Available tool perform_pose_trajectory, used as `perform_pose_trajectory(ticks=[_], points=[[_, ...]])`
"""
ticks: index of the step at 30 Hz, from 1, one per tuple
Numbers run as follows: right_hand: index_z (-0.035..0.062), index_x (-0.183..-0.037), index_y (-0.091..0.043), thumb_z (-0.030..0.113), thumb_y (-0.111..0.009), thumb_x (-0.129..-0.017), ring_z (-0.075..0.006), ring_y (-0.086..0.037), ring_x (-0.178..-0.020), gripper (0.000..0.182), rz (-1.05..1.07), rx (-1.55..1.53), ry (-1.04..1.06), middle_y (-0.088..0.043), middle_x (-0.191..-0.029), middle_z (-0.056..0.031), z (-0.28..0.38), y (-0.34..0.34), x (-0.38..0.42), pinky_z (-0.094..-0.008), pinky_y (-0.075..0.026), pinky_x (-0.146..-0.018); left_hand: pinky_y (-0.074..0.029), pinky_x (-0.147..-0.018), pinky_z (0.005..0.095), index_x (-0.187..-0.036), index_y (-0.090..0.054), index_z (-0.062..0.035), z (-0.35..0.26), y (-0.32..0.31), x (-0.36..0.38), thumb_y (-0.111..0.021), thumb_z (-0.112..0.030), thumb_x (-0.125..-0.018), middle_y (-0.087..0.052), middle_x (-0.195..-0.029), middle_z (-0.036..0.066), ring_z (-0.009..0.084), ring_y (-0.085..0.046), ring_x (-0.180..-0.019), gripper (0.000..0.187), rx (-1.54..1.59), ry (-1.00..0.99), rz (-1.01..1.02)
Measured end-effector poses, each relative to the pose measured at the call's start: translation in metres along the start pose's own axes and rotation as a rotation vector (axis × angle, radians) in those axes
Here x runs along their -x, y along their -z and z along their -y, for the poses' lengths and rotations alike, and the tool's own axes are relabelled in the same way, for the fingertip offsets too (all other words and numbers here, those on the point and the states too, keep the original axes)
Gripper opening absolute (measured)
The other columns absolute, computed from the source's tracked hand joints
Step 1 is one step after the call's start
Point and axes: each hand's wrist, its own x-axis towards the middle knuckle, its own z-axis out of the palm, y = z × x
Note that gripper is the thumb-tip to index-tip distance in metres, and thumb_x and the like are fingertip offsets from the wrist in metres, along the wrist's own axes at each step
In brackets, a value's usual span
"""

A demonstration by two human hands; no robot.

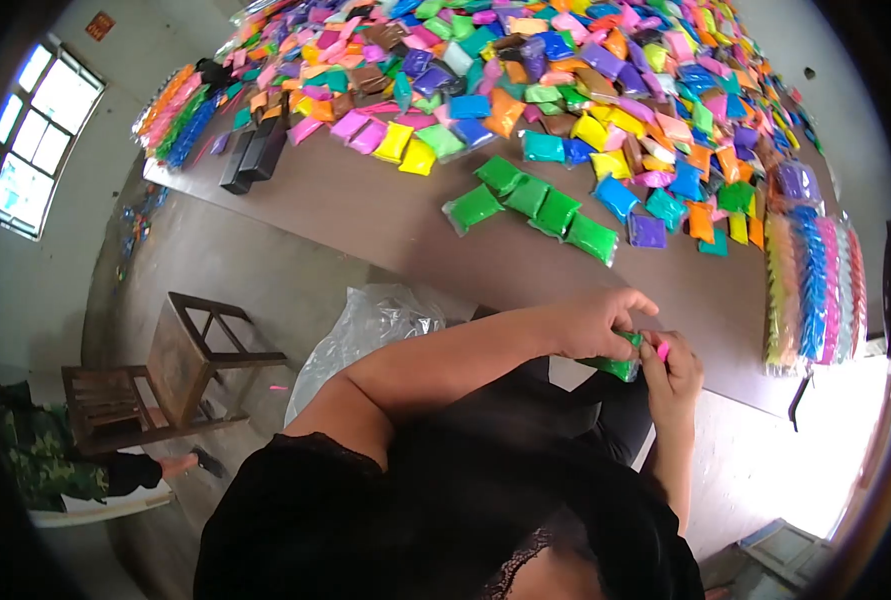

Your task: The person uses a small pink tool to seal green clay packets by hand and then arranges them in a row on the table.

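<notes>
My left hand [597, 326] is closed around a green packet [620, 368] in clear wrap, held just off the table's near edge above my lap. Its index finger sticks out to the right. Close beside it, my right hand [673, 372] pinches a small pink piece [662, 351] at the packet's right end; what kind of piece it is I cannot make out. On the table beyond my hands lie several green packets [555, 213], most of them joined in a strip.
A large heap of coloured packets [565, 90] covers the far part of the brown table [335, 215]. Bundled packet strips stand at the right [813, 285] and left [177, 115]. Black boxes [255, 152] sit at the left. Clear plastic [360, 335], a wooden chair [190, 365] and another person's leg [130, 475] are left of me.
</notes>
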Motion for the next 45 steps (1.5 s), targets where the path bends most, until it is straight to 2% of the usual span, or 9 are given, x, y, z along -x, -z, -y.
perform_pose_trajectory(ticks=[2,6,14,22,30,33,38,40,45], points=[[0.0007,-0.091,-0.068,0.006,-0.071,-0.084,-0.0243,-0.06,-0.069,0.009,-0.023,0.072,0.143,-0.064,-0.079,-0.0117,0.008,0.002,-0.002,-0.0319,-0.048,-0.065,-0.051,-0.072,0.0269,-0.144,-0.043,0.0018,0.004,-0.002,-0.001,-0.073,-0.001,-0.085,-0.067,-0.096,0.009,0.0099,-0.061,-0.085,0.067,0.16,0.037,0.071],[0.0008,-0.09,-0.067,0.004,-0.071,-0.084,-0.0248,-0.06,-0.069,0.008,-0.023,0.086,0.115,-0.064,-0.078,-0.0112,0.019,0.003,-0.001,-0.0324,-0.047,-0.064,-0.051,-0.07,0.028,-0.145,-0.04,0.0029,0.008,-0.009,-0.001,-0.074,-0.002,-0.085,-0.067,-0.091,0.009,0.0107,-0.062,-0.081,0.07,0.12,-0.085,-0.007],[0.0005,-0.086,-0.063,0.001,-0.069,-0.083,-0.0194,-0.057,-0.074,0.007,0.105,-0.162,-0.107,-0.062,-0.08,-0.0075,-0.002,0.01,0.005,-0.0306,-0.046,-0.069,-0.053,-0.076,0.0315,-0.141,-0.046,0.002,0.011,-0.014,0.005,-0.074,-0.002,-0.082,-0.069,-0.092,0.013,0.0159,-0.066,-0.084,0.065,-0.082,-0.124,-0.039],[0.0013,-0.086,-0.059,0.007,-0.066,-0.089,-0.0213,-0.055,-0.072,0.009,0.07,-0.052,-0.117,-0.057,-0.076,-0.0091,-0.005,0.004,0.01,-0.0353,-0.044,-0.065,-0.053,-0.081,0.0322,-0.139,-0.048,0.0004,0.014,-0.017,0.0,-0.072,-0.003,-0.083,-0.068,-0.1,0.013,0.0163,-0.066,-0.091,0.06,0.014,-0.033,0.03],[0.0009,-0.086,-0.059,0.016,-0.063,-0.094,-0.0152,-0.051,-0.068,0.017,0.018,-0.037,-0.282,-0.055,-0.072,-0.0096,-0.022,0.0,-0.001,-0.0333,-0.044,-0.063,-0.052,-0.086,0.0327,-0.136,-0.053,-0.0063,0.022,-0.014,-0.005,-0.071,-0.007,-0.087,-0.067,-0.105,0.01,0.0169,-0.065,-0.095,0.052,-0.339,-0.134,-0.161],[0.001,-0.086,-0.06,0.018,-0.063,-0.095,-0.0126,-0.053,-0.068,0.02,0.028,-0.012,-0.382,-0.055,-0.071,-0.0082,-0.008,0.014,-0.017,-0.0331,-0.045,-0.062,-0.055,-0.085,0.0349,-0.128,-0.059,-0.0045,0.023,-0.016,-0.017,-0.073,-0.008,-0.085,-0.067,-0.11,0.011,0.0213,-0.067,-0.099,0.045,-0.445,-0.363,-0.377],[0.0027,-0.088,-0.063,0.021,-0.064,-0.088,-0.0274,-0.061,-0.067,0.018,0.034,0.025,-0.323,-0.061,-0.074,-0.0148,-0.048,0.02,-0.025,-0.0407,-0.048,-0.062,-0.053,-0.083,0.0404,-0.112,-0.068,-0.0078,0.041,-0.012,-0.039,-0.078,-0.008,-0.079,-0.065,-0.104,0.012,0.03,-0.065,-0.096,0.034,-0.66,-0.534,-0.353],[0.0038,-0.089,-0.064,0.024,-0.064,-0.085,-0.0384,-0.064,-0.074,0.021,0.076,0.283,-0.241,-0.064,-0.081,-0.0194,-0.041,0.019,-0.029,-0.0473,-0.049,-0.066,-0.052,-0.082,0.0406,-0.107,-0.069,-0.0076,0.05,-0.017,-0.044,-0.078,-0.009,-0.078,-0.065,-0.101,0.01,0.0301,-0.064,-0.094,0.03,-0.763,-0.553,-0.342],[0.0041,-0.092,-0.064,0.029,-0.066,-0.085,-0.0398,-0.065,-0.08,0.026,0.004,0.549,-0.287,-0.067,-0.085,-0.018,-0.044,0.011,-0.032,-0.0488,-0.049,-0.07,-0.049,-0.082,0.0406,-0.096,-0.07,-0.0069,0.051,-0.014,-0.05,-0.079,-0.011,-0.077,-0.065,-0.095,0.006,0.0281,-0.062,-0.091,0.022,-0.985,-0.631,-0.348]])
